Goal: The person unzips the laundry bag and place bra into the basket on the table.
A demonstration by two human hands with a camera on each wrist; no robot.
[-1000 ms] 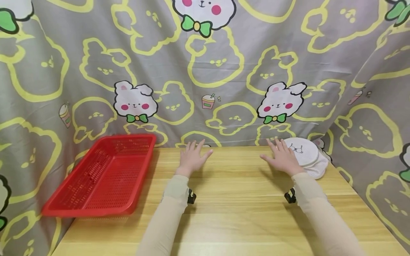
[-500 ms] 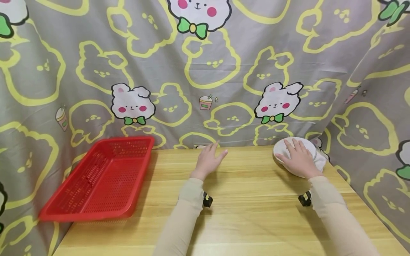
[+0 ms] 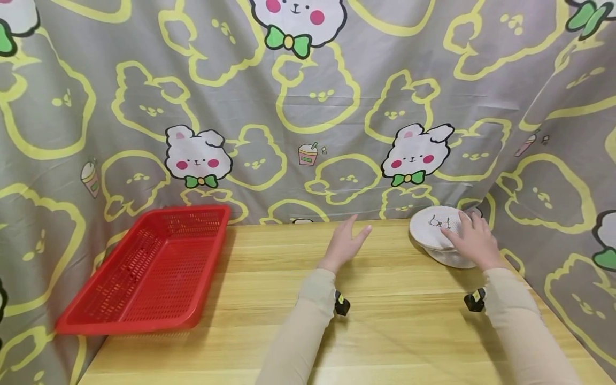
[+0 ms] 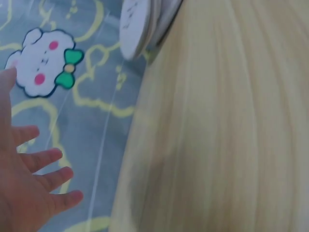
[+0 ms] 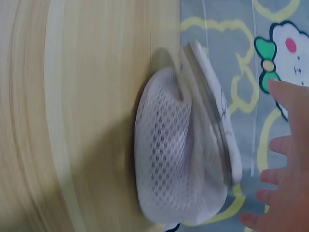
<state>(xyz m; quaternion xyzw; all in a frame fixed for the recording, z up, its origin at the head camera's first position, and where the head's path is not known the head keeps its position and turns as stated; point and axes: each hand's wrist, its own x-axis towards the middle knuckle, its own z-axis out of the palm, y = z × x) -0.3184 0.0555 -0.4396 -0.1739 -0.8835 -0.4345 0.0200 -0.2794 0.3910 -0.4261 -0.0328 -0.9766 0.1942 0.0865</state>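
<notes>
At the back right of the table stands a white mesh laundry bag (image 3: 435, 227), with a round flat top bearing a small dark line drawing. My right hand (image 3: 476, 243) is over its right side, fingers spread, overlapping it in the head view. In the right wrist view, the mesh body of the bag (image 5: 166, 150) sags, and the fingers (image 5: 277, 176) are apart from it. My left hand (image 3: 343, 247) hovers over the middle back of the table, fingers extended and holding nothing. The left wrist view catches that hand (image 4: 24, 188) at its edge, with the bag (image 4: 137, 26) beyond.
A red perforated plastic basket (image 3: 166, 278) sits on the left side of the wooden table (image 3: 385, 347). A grey curtain (image 3: 269, 96) with bunny prints hangs close behind the table and along both sides.
Both hands have moved to the right. The right hand has passed over the bag's top to its right side, and the left has come from near the basket toward the middle.
</notes>
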